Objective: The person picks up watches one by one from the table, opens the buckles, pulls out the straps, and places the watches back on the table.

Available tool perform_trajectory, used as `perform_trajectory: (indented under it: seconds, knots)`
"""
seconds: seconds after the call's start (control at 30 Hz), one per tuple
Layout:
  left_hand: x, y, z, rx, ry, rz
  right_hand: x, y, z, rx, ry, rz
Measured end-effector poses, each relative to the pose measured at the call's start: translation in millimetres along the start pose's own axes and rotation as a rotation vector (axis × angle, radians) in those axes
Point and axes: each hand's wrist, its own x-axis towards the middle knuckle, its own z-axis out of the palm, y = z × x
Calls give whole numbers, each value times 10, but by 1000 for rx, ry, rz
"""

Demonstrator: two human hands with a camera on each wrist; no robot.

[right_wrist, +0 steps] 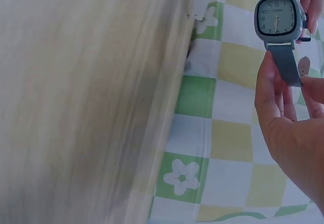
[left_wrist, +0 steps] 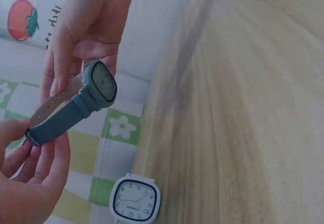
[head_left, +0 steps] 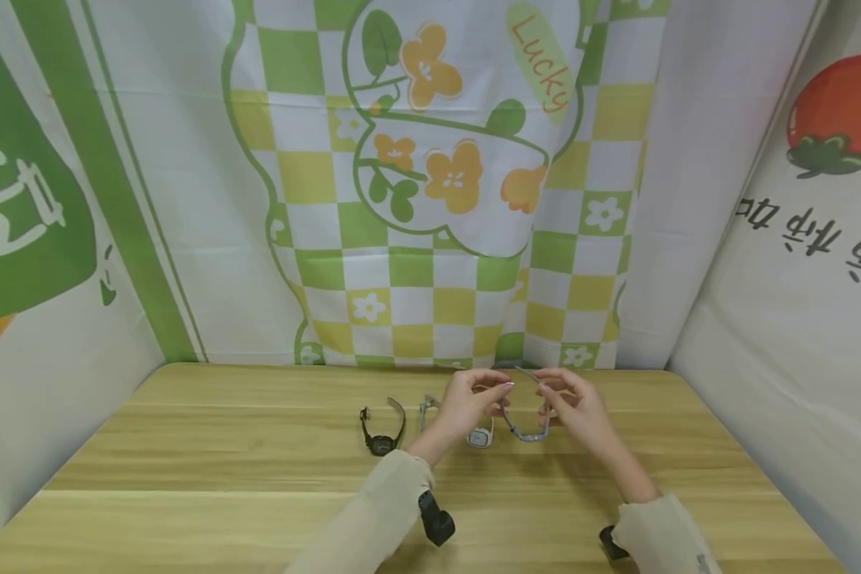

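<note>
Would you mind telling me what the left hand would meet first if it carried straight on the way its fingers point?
Probably the right hand, which holds the blue-grey watch opposite the left hand; depth is unclear.

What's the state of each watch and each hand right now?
grey-blue watch: held up off the table, strap unbuckled.
white watch: lying on the table, face up.
black watch: lying on the table, untouched.
left hand: pinching one strap end.
right hand: pinching the other strap end.
</note>
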Motion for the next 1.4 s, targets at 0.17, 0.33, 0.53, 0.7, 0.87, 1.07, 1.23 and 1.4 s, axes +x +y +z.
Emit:
perform_trajectory:
  seconds: [0.17,0.33,0.53,0.7,0.87,1.07,1.23,1.4]
  knots:
    - [-12,-6,-28,21,5,-19,23,0,10,-30,1,33]
    - [4,-7,-37,96,-21,-36,56,48,0,-55,-32,60]
    - [31,-11,-36,200,-52,-52,56,99,-13,-77,-64,94]
    - [40,-23,-38,270,-88,-53,49,129,-11,-80,-69,123]
    - [49,-55,-12,333,-110,-49,48,161,-14,-89,-82,143]
    - [63,-104,17,386,-127,-37,46,209,-23,-113,-118,123]
    - [93,-159,43,414,-139,-39,39,231,-46,-138,-115,136]
    - [121,-187,73,441,-132,-42,38,253,-53,-158,-101,154]
